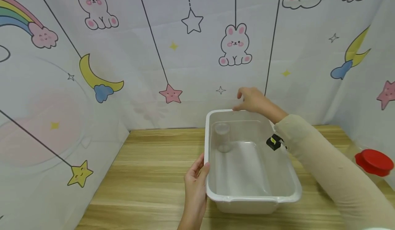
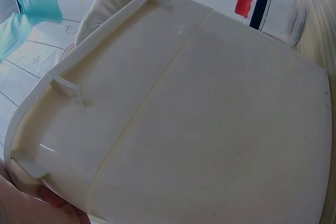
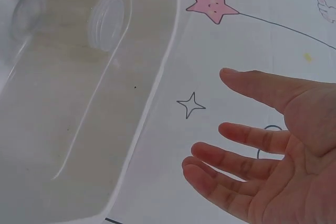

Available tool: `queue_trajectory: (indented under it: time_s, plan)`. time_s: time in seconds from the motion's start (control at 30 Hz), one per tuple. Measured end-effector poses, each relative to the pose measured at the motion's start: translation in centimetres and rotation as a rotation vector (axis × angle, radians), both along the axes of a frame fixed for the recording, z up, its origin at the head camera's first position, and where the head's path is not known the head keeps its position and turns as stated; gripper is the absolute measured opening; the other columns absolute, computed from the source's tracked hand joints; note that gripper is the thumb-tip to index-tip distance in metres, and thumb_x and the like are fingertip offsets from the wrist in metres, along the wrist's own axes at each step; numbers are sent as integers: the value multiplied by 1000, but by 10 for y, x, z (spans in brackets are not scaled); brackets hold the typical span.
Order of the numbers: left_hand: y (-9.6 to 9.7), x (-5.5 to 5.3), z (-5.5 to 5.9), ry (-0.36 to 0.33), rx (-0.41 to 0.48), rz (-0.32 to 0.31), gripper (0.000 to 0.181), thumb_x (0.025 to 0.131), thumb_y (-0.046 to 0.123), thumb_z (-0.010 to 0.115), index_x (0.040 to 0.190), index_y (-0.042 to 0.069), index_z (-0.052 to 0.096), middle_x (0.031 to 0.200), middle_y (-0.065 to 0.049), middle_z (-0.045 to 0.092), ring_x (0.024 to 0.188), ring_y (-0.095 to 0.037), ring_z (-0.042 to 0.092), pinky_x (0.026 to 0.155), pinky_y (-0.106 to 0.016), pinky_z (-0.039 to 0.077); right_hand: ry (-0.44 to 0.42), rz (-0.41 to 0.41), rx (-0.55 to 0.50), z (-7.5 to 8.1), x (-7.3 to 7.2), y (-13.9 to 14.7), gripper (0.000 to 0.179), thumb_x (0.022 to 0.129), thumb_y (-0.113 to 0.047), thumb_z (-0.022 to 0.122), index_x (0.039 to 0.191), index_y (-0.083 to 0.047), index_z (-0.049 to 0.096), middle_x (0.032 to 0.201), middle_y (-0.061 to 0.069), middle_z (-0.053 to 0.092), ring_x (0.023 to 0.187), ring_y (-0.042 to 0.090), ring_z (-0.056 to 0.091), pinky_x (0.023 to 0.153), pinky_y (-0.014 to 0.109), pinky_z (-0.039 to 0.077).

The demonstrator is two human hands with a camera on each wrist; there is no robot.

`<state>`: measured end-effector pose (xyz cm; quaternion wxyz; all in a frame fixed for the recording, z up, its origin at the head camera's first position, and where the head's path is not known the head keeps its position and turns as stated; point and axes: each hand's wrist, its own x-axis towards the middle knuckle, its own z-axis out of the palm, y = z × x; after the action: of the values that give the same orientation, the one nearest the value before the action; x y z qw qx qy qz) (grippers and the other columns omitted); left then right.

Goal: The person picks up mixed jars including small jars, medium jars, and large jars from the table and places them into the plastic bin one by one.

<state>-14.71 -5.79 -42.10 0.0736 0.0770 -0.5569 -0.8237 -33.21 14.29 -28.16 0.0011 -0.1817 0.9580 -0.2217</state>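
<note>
A deep off-white plastic tub (image 1: 243, 168) is on the wooden table, its rim facing up. My left hand (image 1: 195, 187) grips its left rim, thumb on the edge and fingers beneath. In the left wrist view, those fingers (image 2: 55, 199) are under the rim of the tub's outer wall (image 2: 210, 108). My right hand (image 1: 251, 99) is at the far rim with its fingers loosely spread. The right wrist view has that hand (image 3: 262, 156) apart from the tub and holding nothing. Inside the tub, a clear, empty-looking plastic jar (image 1: 223, 137) stands in the far left corner.
A clear container with a red lid (image 1: 374, 162) stands at the right, partly behind my right sleeve (image 1: 333, 175). Printed white curtains (image 1: 139, 69) hang behind and at both sides of the wooden table (image 1: 148, 178). A small black device (image 1: 274, 142) is at my right wrist.
</note>
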Motion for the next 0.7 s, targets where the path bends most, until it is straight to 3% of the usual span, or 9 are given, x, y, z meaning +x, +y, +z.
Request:
queue_trajectory:
  time_s: [0.7]
  plan:
    - [0, 0, -1, 11, 5, 1, 41, 99, 1, 56, 138, -10, 50, 127, -22, 58, 104, -19, 61, 89, -32, 55, 29, -5, 56, 13, 8, 32, 45, 89, -26, 74, 115, 7, 57, 109, 29, 62, 98, 41, 59, 79, 53, 50]
